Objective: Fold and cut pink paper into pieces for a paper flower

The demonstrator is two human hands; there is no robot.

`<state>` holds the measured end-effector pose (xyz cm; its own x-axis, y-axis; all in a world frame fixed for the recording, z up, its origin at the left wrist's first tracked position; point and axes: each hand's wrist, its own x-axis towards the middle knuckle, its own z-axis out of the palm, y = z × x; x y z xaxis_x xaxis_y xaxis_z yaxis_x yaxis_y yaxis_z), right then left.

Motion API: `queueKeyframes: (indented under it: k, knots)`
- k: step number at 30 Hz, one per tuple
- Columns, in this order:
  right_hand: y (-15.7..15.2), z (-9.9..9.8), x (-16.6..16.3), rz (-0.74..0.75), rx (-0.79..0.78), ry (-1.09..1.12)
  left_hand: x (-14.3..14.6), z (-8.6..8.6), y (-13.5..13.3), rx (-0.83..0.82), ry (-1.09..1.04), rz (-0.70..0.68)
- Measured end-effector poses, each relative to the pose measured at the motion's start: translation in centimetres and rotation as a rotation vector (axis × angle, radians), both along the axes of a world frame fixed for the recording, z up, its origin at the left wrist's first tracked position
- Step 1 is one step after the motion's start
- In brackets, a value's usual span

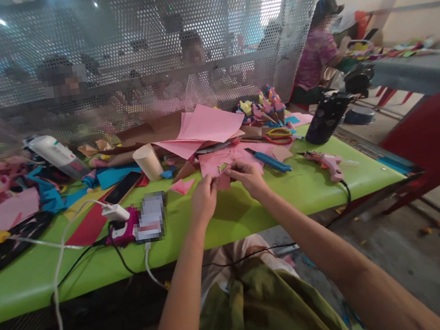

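Between my two hands is a small piece of pink paper (pixel 224 180), held above the green table (pixel 196 226). My left hand (pixel 205 196) pinches its left side, and my right hand (pixel 247 176) pinches its upper right edge. Just left of my left hand lies a folded pink paper piece (pixel 183 186). Beyond my fingers are pink paper scraps (pixel 219 159) and a stack of pink sheets (pixel 202 129). A blue utility knife (pixel 272 161) rests right of my right hand.
A pink glue gun (pixel 329 164) and a black tumbler (pixel 326 118) stand at the right. Scissors (pixel 279 134) lie behind. Leftward are a cardboard tube (pixel 148 163), a phone (pixel 150 217) on a cable, and a magenta power strip (pixel 124 229). A person (pixel 317 56) sits beyond.
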<state>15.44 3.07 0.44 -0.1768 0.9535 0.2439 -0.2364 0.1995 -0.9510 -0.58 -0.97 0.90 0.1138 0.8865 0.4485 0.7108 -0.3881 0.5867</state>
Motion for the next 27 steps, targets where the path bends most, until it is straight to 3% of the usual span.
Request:
queueKeyframes:
  k: [12, 17, 21, 27]
  knots:
    - [0.2, -0.4, 0.0, -0.068, 0.029, -0.047, 0.5, 0.0, -0.3, 0.0, 0.225, 0.042]
    - [0.1, -0.4, 0.0, -0.115, 0.116, -0.109, 0.7, 0.3, -0.4, -0.102, 0.255, 0.042]
    - [-0.3, -0.1, -0.2, -0.049, 0.14, -0.138, 0.8, 0.2, -0.3, -0.173, 0.182, 0.059]
    - [-0.7, 0.0, -1.0, 0.098, 0.04, -0.121, 0.4, -0.2, 0.1, -0.034, -0.113, 0.124]
